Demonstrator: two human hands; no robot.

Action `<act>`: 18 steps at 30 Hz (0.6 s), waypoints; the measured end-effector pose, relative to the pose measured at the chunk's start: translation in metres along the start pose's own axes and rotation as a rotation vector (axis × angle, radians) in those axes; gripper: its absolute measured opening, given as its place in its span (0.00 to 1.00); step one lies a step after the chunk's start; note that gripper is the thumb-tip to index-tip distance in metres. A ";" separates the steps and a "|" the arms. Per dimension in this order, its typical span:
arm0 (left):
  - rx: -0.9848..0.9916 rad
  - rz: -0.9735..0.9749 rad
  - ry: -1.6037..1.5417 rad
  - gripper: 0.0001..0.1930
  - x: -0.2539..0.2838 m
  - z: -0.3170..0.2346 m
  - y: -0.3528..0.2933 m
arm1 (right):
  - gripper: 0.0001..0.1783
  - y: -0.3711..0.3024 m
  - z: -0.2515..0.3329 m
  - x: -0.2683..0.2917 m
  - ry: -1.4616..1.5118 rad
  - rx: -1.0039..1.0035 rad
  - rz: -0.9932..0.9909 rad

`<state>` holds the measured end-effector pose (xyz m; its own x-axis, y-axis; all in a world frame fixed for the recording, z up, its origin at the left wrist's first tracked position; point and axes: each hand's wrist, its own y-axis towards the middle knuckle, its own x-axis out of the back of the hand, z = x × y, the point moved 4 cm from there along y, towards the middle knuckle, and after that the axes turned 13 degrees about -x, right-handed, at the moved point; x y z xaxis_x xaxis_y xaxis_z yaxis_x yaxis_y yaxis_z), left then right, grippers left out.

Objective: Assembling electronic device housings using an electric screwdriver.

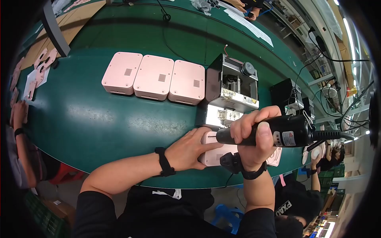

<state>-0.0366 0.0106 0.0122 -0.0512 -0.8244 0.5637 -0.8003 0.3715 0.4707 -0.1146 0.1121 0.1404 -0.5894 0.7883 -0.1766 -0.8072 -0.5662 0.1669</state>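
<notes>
My right hand is wrapped round a black electric screwdriver, held nearly level with its bit pointing left. The bit's tip is at a corner of a pink plastic box on the table, near a corner hole. Whether a screw sits there is too small to tell. My left hand grips the left end of this box, fingers at the far side and thumb across its top. My right hand and wrist hide part of the box. Just beyond stands a metal screw feeder, its top open.
Three matching pink boxes stand in a row left of the feeder. Black machines with cables are at the right. Pink plates lie at the far left, near a co-worker's hand. Another person sits at the right.
</notes>
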 end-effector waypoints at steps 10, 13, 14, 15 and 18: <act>0.056 0.042 0.005 0.41 0.028 -0.006 -0.013 | 0.12 0.001 0.022 0.013 0.018 0.092 -0.087; 0.095 0.075 0.025 0.41 0.045 -0.006 -0.028 | 0.11 0.007 0.036 0.028 0.014 0.150 -0.157; 0.109 0.071 0.038 0.41 0.050 -0.005 -0.031 | 0.10 0.011 0.040 0.033 0.000 0.164 -0.195; 0.126 0.065 0.056 0.41 0.054 -0.004 -0.033 | 0.10 0.015 0.041 0.035 -0.011 0.179 -0.228; 0.115 0.061 0.059 0.41 0.056 -0.004 -0.034 | 0.11 0.029 0.028 0.039 -0.060 0.135 -0.262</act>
<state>-0.0094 -0.0461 0.0302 -0.0692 -0.7739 0.6296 -0.8600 0.3661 0.3555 -0.1602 0.1332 0.1658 -0.3549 0.9186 -0.1735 -0.9179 -0.3072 0.2511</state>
